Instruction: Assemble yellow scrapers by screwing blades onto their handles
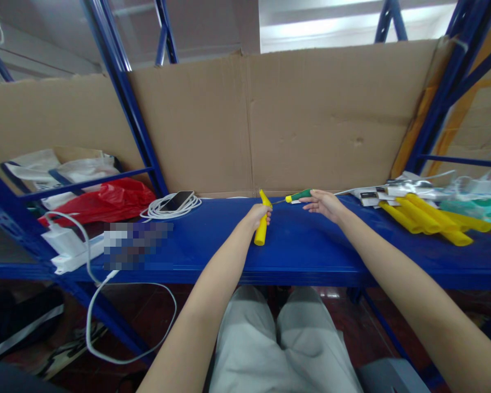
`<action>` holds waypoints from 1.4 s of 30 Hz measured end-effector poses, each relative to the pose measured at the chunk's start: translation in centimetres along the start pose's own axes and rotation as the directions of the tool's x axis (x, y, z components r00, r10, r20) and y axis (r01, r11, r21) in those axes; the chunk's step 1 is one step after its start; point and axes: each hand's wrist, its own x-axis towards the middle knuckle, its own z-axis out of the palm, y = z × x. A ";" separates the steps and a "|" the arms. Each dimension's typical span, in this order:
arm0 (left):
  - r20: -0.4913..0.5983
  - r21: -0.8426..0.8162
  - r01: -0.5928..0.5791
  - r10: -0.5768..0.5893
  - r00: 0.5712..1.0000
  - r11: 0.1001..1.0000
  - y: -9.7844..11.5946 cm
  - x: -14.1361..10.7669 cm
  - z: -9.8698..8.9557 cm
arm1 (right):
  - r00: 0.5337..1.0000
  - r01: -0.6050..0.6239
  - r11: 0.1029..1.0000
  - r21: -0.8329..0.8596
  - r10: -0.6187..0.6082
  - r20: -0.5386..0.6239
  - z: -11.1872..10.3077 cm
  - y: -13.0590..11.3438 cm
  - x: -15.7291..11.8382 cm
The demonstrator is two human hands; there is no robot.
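Observation:
My left hand (262, 216) is wrapped round the middle of a yellow tube-like piece (261, 236), which stands roughly upright over the blue shelf (213, 240). Its upper end is narrower and slanted, its lower end round. In my right hand (325, 204), a screwdriver (300, 195) with a green and yellow handle is held by the handle's end between thumb and fingertips, other fingers loosely apart. The thin shaft points left at the yellow piece, close to my left thumb. Whether the tip touches or enters the piece, I cannot tell.
Several similar yellow pieces (423, 218) lie at the right beside small boxes and clear plastic wrap. To the left are a phone (178, 201) on a coiled white cable (155, 208), a red plastic bag (106, 199) and a white power strip (79, 256). Cardboard (311, 120) walls the back.

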 end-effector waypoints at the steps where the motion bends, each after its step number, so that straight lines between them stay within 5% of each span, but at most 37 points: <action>1: -0.002 0.000 0.000 0.000 1.000 1.000 0.0 0.0 0.0 | 1.000 0.014 1.000 0.007 -0.014 -0.001 0.0 0.0 0.0; 16: 0.009 0.001 0.018 -0.018 1.000 1.000 -0.1 0.4 -0.1 | 0.991 -0.049 0.989 -0.143 0.031 -0.126 -0.1 0.2 0.1; 30: 0.009 -0.003 0.012 -0.012 1.000 1.000 -0.1 0.2 -0.2 | 0.997 0.034 0.987 -0.155 -0.044 -0.057 0.1 0.1 -0.1; 42: 0.011 0.006 0.002 -0.002 1.000 1.000 0.0 0.0 0.0 | 0.973 -0.195 0.916 -0.351 0.136 -0.187 0.1 0.4 0.0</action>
